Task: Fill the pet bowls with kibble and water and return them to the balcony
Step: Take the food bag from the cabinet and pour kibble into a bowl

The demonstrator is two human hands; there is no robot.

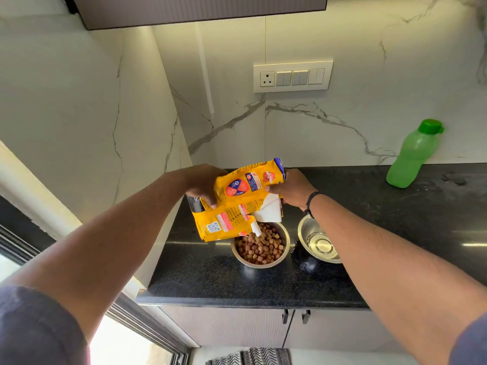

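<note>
A yellow kibble bag [232, 204] hangs tilted over a steel bowl [261, 246], its torn white mouth pointing down. Brown kibble fills that bowl, and a few pieces sit at the bag's opening. My left hand [201, 187] grips the bag's left side, and my right hand [288, 189] holds its upper right end. A second steel bowl [317, 239] stands just to the right on the black counter [395, 233], partly behind my right forearm; its shiny inside seems to hold clear water.
A green bottle [413, 155] with its cap on stands against the marble wall at the counter's back right. A switch panel [292, 76] is on the wall above. Cabinet doors [237, 327] lie below the counter, and a window frame [147, 327] is at lower left.
</note>
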